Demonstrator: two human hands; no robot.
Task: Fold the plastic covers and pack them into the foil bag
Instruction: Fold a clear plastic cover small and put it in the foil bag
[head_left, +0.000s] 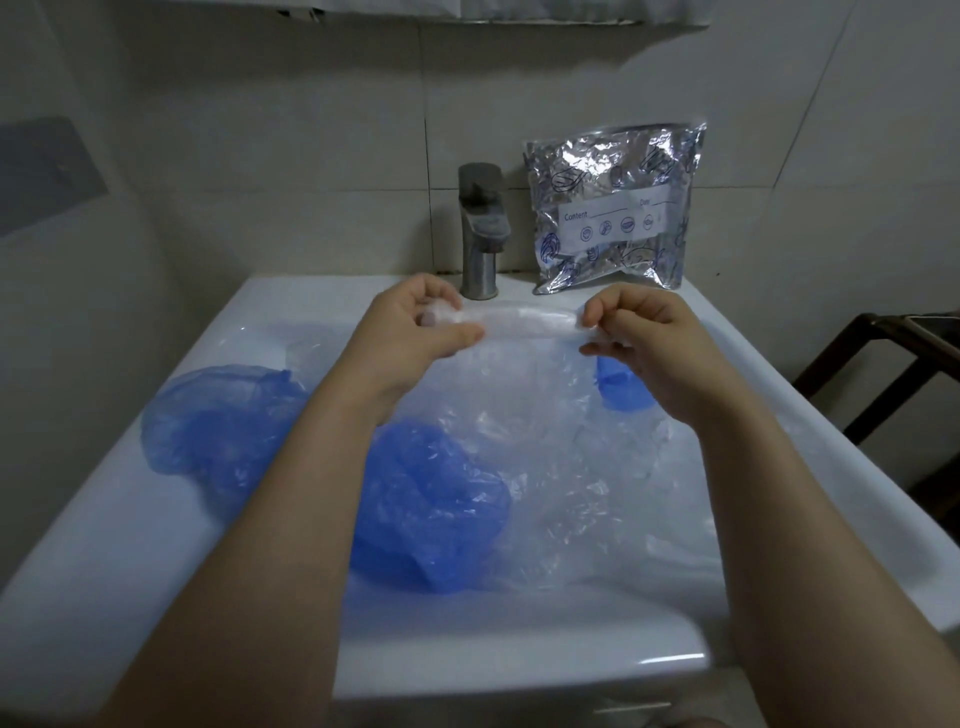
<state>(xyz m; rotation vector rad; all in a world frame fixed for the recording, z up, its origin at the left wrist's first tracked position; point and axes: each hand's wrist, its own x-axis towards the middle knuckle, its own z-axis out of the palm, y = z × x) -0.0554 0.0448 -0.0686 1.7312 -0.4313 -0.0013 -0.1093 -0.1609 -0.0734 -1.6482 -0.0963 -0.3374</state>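
Note:
A clear plastic cover (524, 319), folded into a narrow strip, is stretched between both hands above the white sink (130, 519). My left hand (415, 327) pinches its left end and my right hand (639, 332) pinches its right end. The silver foil bag (615, 208) leans upright against the tiled wall behind the sink, to the right of the tap. In the basin lie loose clear covers (571, 457), a blue cover (431, 504) in the middle, another blue cover (218, 415) at the left and a small blue piece (621, 387) under my right hand.
A metal tap (480, 228) stands at the back rim of the sink, just beyond my left hand. A dark wooden frame (893, 374) stands at the right of the sink. Tiled walls close the back and left.

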